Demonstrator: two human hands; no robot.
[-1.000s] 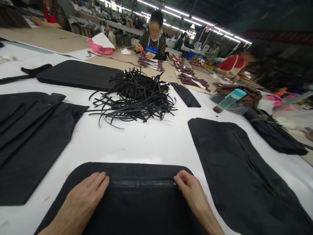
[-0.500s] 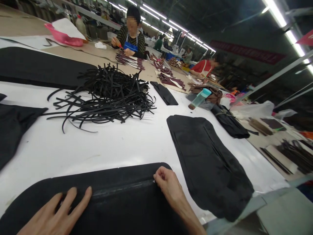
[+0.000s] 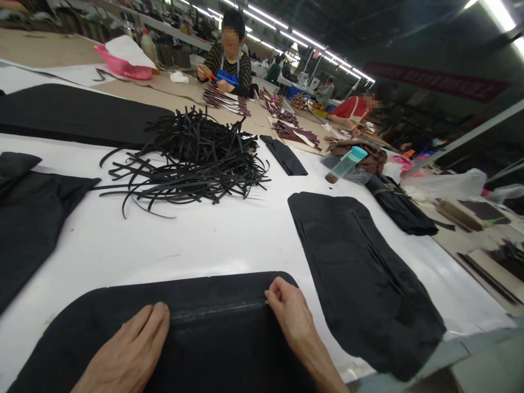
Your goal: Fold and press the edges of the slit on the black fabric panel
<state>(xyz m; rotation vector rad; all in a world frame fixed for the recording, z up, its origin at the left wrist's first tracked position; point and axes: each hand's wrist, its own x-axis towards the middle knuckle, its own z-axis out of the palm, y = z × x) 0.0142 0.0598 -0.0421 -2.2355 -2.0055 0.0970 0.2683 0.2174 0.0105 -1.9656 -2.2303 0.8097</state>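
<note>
A large black panel [image 3: 221, 349] of thin sheet material with rounded corners lies flat in front of me, a thin whitish line [image 3: 216, 312] running across it. My left hand [image 3: 135, 341] rests on the panel at the line's left end, its fingers side by side and extended, the thumb hidden. At the line's right end, near the upper right corner, my right hand [image 3: 286, 305] is closed, thumb and index finger pinched together. Whatever is between those fingertips is too small to make out.
A heap of black strips [image 3: 196, 158] lies on the white table [image 3: 204, 240]. Another black panel [image 3: 360, 273] is at right, black folded material [image 3: 33, 218] at left. A blue-capped container [image 3: 347, 164] stands beyond. A co-worker [image 3: 229, 60] sits across the table.
My left hand has slid right along the line and its spread fingers have come together. The right hand keeps its pinch at the line's end. The view has shifted slightly left.
</note>
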